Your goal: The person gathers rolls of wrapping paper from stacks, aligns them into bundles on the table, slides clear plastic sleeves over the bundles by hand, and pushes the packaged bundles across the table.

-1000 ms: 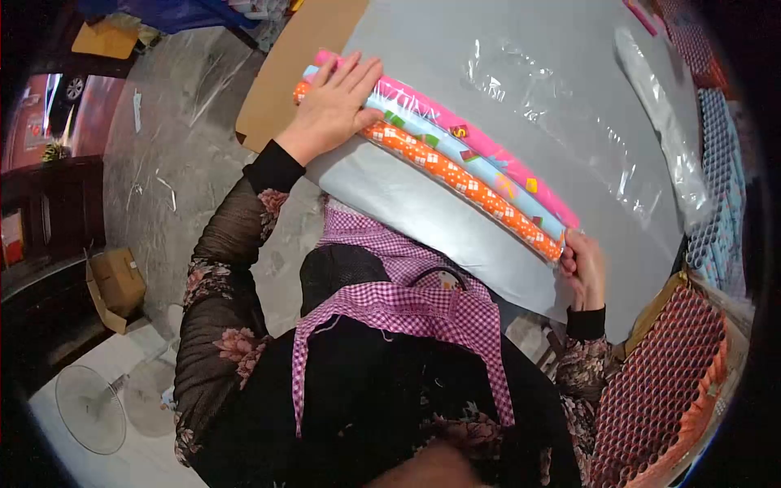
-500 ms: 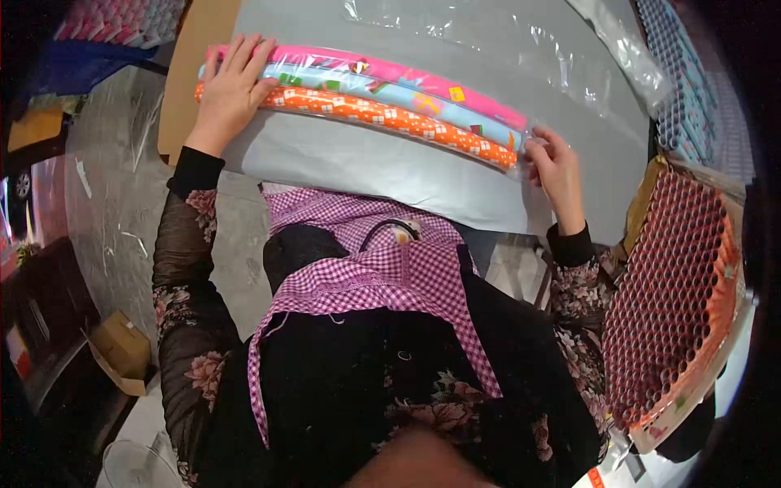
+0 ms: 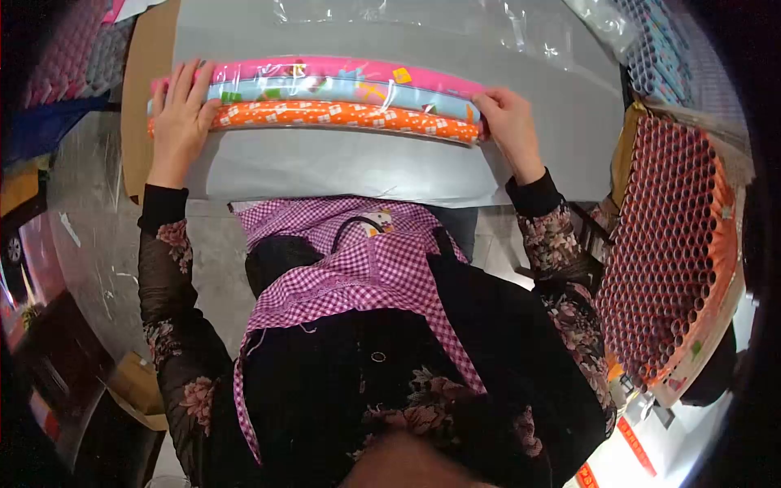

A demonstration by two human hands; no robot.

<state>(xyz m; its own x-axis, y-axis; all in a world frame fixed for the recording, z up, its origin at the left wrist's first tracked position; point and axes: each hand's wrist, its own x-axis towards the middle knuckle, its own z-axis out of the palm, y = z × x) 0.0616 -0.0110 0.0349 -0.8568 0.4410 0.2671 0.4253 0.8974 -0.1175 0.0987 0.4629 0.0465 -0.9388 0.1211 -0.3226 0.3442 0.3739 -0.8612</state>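
Three patterned wrapping paper rolls lie side by side in clear plastic film: a pink roll (image 3: 342, 73), a light blue roll (image 3: 325, 89) and an orange roll (image 3: 342, 118). My left hand (image 3: 181, 122) lies flat across their left end, fingers spread. At the right end, my right hand (image 3: 508, 122) has its fingers curled and closed on the end of the bundle; its fingertips are partly hidden. The rolls rest on a grey sheet (image 3: 350, 167) covering the table.
Brown cardboard (image 3: 146, 106) shows at the table's left edge. Clear plastic film (image 3: 602, 24) lies at the back right. A large stack of red-edged tubes (image 3: 667, 244) stands to the right, with blue rolls (image 3: 659, 57) behind it. An open cardboard box (image 3: 138, 386) sits at lower left.
The bundle now looks straighter and lies further left in view, partly because the camera has shifted. My right hand has moved in against the rolls' end; my left hand stays on the left end.
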